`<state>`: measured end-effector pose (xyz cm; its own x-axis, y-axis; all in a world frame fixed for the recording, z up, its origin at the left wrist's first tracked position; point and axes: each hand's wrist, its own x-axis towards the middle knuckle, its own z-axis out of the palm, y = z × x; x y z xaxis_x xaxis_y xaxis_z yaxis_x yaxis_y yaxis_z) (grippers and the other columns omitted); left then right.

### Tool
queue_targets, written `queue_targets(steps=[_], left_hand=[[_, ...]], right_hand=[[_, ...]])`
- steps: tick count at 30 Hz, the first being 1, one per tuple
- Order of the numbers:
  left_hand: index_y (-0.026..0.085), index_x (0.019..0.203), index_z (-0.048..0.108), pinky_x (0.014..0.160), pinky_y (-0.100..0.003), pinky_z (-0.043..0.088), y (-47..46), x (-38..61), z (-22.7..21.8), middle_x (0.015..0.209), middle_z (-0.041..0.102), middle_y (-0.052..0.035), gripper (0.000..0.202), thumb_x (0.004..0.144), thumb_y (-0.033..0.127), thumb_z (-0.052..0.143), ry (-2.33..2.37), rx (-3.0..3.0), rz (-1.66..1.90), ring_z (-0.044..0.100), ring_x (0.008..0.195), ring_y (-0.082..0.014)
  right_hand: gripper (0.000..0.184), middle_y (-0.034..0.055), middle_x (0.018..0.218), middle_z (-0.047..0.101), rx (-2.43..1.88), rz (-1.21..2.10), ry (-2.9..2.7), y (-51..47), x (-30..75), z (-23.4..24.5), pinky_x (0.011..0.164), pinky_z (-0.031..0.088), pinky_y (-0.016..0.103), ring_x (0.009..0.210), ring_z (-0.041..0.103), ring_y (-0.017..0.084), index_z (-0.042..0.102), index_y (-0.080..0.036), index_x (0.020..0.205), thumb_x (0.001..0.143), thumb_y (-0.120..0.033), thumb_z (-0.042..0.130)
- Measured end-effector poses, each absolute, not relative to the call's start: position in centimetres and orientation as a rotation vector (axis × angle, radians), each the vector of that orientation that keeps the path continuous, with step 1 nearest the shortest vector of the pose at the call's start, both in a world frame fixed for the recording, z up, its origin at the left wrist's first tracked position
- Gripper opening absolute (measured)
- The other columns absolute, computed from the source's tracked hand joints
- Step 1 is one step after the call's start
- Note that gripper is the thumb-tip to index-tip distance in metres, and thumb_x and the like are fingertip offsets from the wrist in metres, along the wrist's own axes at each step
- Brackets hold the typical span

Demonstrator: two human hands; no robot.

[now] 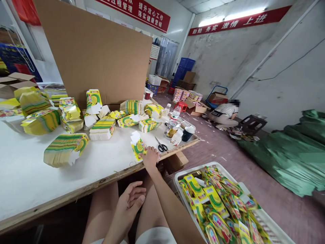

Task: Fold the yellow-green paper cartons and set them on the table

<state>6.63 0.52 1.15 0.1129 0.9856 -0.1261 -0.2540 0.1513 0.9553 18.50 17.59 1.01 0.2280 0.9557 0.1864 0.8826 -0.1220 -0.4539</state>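
My right hand (151, 158) is at the table's front edge, its fingers bent and its thumb against a yellow-green carton (138, 146) with white flaps. The hand covers part of that carton. Above my lap hangs my left hand (130, 200), fingers loosely curled and apart, with nothing in it. Black-handled scissors (161, 146) lie just beyond my right hand. Stacks of flat yellow-green cartons (66, 149) spread across the white table (106, 159). At my right, a white plastic crate (177, 176) holds many small yellow cartons (215, 200).
A glass jar (172, 128), a dark cup (188, 134) and a water bottle (176, 112) stand at the table's right end. A large cardboard sheet (101, 54) rises behind the stacks. A person (224, 113) crouches on the floor near green sacks (286, 152).
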Motion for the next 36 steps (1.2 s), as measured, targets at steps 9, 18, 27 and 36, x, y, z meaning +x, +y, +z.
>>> queue_targets(steps=[9, 18, 27, 36], left_hand=[[0.019, 0.104, 0.067, 0.082, -0.036, 0.056, 1.5, 5.5, 0.3, 0.092, 0.078, -0.0116, 0.045, 0.070, 0.046, 0.078, 1.103, 0.846, 1.339, 0.073, 0.085, -0.0250], [0.017, 0.102, 0.071, 0.082, -0.035, 0.058, 2.3, 4.9, -0.2, 0.094, 0.079, -0.0121, 0.043, 0.069, 0.043, 0.080, 1.086, 0.777, 1.382, 0.074, 0.086, -0.0250], [0.023, 0.106, 0.076, 0.095, -0.040, 0.054, 2.0, 5.7, 1.6, 0.116, 0.074, -0.0127, 0.039, 0.074, 0.044, 0.076, 0.675, 0.603, 1.236, 0.066, 0.112, -0.0322], [0.020, 0.100, 0.077, 0.094, -0.043, 0.054, 1.2, 6.3, 2.1, 0.110, 0.076, -0.0133, 0.037, 0.071, 0.043, 0.079, 0.669, 0.624, 1.339, 0.066, 0.112, -0.0343]], right_hand=[[0.024, 0.0063, 0.071, 0.070, -1.851, 0.369, -1.513, 16.6, 20.0, 1.6, 0.074, 0.036, 0.032, 0.075, 0.061, 0.024, 0.065, -0.019, 0.077, 0.090, -0.033, 0.051], [0.032, 0.0094, 0.076, 0.070, -1.575, 0.724, -1.262, 13.8, 21.9, 2.6, 0.070, 0.045, 0.035, 0.075, 0.062, 0.025, 0.064, -0.016, 0.079, 0.083, -0.047, 0.058], [0.043, 0.0042, 0.072, 0.073, -1.116, 1.505, -0.807, 2.2, 20.3, 0.7, 0.069, 0.053, 0.033, 0.069, 0.068, 0.020, 0.065, -0.018, 0.084, 0.062, -0.049, 0.085], [0.036, 0.0049, 0.088, 0.076, -1.030, 1.588, -0.680, 1.4, 19.8, 2.4, 0.076, 0.051, 0.030, 0.077, 0.067, 0.017, 0.066, -0.018, 0.079, 0.060, -0.039, 0.089]])
